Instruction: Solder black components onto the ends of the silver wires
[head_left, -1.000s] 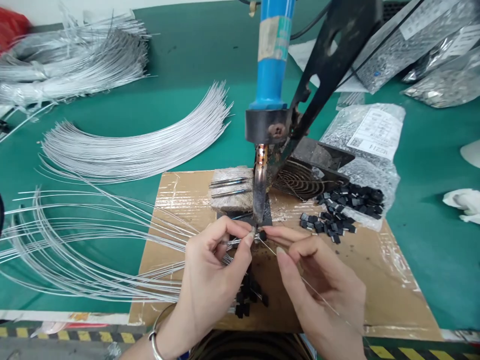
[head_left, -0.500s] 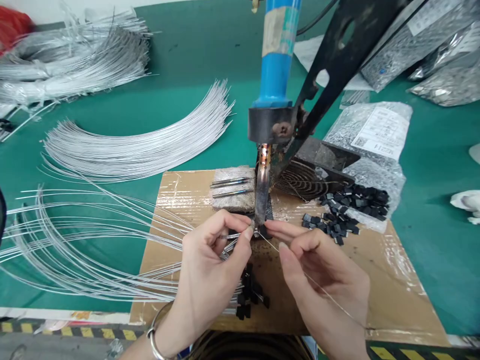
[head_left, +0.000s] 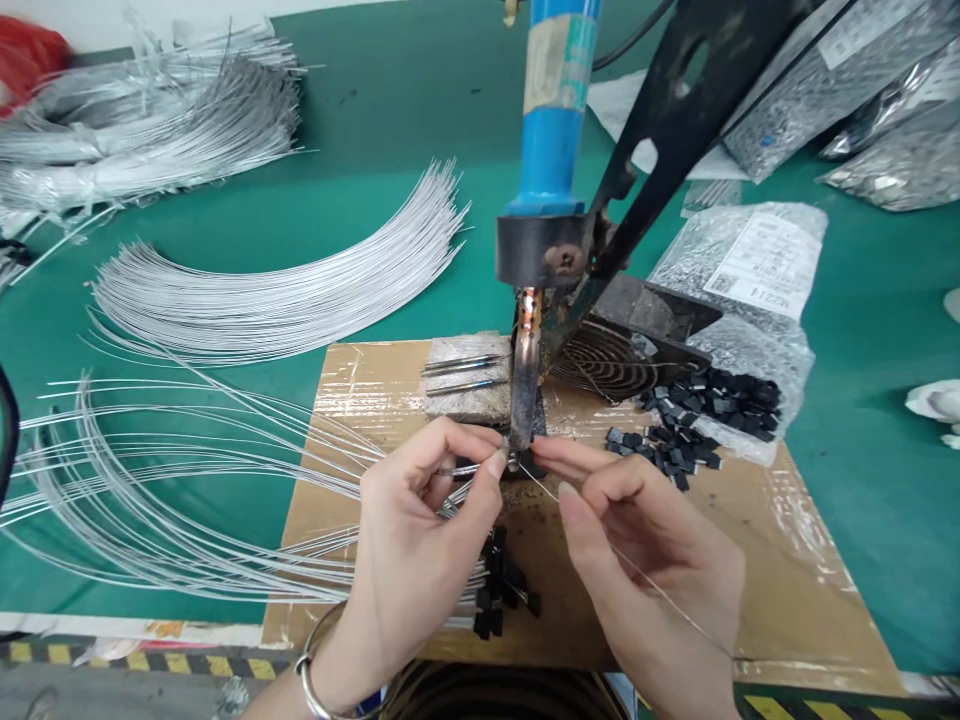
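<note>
A blue-handled soldering iron [head_left: 551, 130] hangs tip-down in a black stand over a taped cardboard sheet [head_left: 757, 540]. My left hand [head_left: 420, 550] pinches the end of a thin grey wire [head_left: 315, 455] right at the iron's tip [head_left: 517, 440]. My right hand [head_left: 645, 550] is closed too, pinching a small black component [head_left: 530, 461] against that tip, and a fine strand of solder wire [head_left: 660, 595] runs back across its palm. Both thumbs and forefingers nearly meet under the tip.
Loose grey wires [head_left: 150, 500] fan out at left, a curved bundle [head_left: 285, 290] lies behind them. Black components [head_left: 697, 420] spill from a plastic bag at right; several more [head_left: 499, 595] lie between my hands. A sponge block [head_left: 469, 385] with spare tips sits by the iron.
Both hands have crept slightly up toward the iron's tip and stay pinched there. The view has shifted a little; nothing else moved.
</note>
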